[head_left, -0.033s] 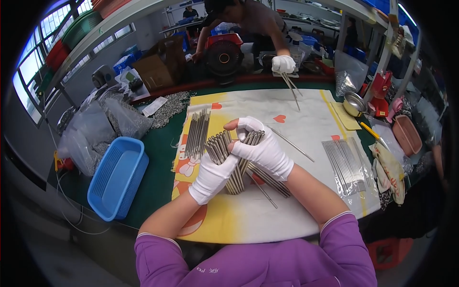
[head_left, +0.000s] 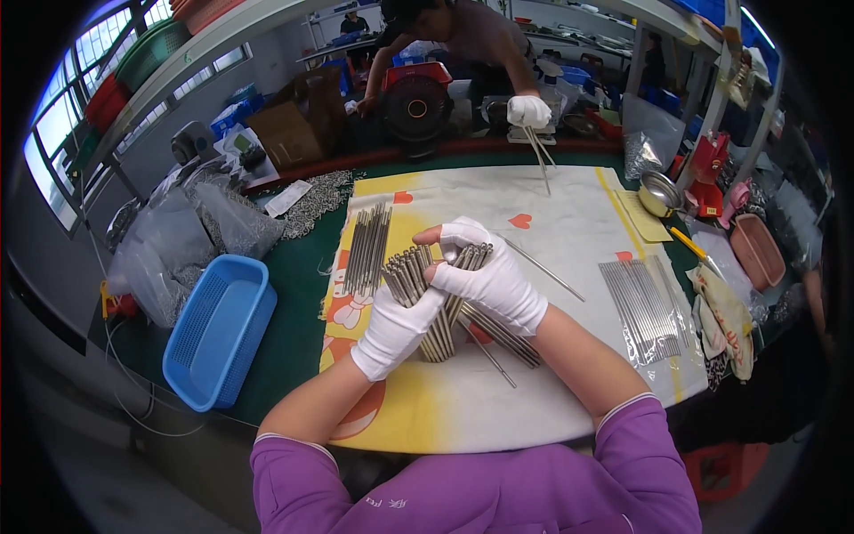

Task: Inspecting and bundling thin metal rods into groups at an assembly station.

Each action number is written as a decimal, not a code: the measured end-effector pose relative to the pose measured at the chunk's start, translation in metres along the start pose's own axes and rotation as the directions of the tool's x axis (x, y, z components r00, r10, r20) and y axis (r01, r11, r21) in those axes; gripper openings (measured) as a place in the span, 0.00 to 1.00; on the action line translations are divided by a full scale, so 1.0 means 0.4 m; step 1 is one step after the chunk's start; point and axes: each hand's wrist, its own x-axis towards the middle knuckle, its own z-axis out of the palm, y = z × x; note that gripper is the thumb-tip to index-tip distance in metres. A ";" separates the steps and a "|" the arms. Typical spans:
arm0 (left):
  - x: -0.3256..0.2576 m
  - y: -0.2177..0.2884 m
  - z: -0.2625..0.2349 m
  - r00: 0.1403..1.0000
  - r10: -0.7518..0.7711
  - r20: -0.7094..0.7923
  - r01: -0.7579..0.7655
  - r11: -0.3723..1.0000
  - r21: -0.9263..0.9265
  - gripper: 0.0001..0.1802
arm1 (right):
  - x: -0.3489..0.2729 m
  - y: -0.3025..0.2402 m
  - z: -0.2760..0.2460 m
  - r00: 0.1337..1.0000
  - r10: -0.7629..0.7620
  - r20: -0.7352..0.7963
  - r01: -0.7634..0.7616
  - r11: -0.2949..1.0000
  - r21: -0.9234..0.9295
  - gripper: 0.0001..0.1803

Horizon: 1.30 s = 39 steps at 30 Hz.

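My left hand [head_left: 398,331], in a white glove with bare fingertips, is closed round a thick bundle of metal rods [head_left: 436,342] with small knobbed ends. In a matching glove, my right hand [head_left: 495,280] grips a second bundle of metal rods [head_left: 502,335], whose upper ends fan out beside the first. The two bundles lean together and cross over the cloth [head_left: 569,392]. One loose rod [head_left: 491,358] lies below my hands, and another rod [head_left: 543,267] rests beyond my right hand. Most of my left fingers are hidden behind the rods.
A row of rods [head_left: 366,249] lies at the cloth's left, bagged rods [head_left: 642,311] at its right. Left stand a blue basket [head_left: 220,334] and bags of small metal parts [head_left: 160,258]. Across the table, a co-worker's gloved hand [head_left: 528,112] holds several rods. A metal bowl [head_left: 659,194] sits right.
The co-worker's hand and the rods in it have shifted slightly, with the rod tips farther back from me. My hands and both bundles show no visible movement.
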 end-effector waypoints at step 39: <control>0.008 -0.031 -0.027 0.984 -0.008 0.177 0.015 0.999 -0.039 0.14 | -0.005 0.023 0.004 0.999 -0.045 0.019 0.044 0.997 0.068 0.11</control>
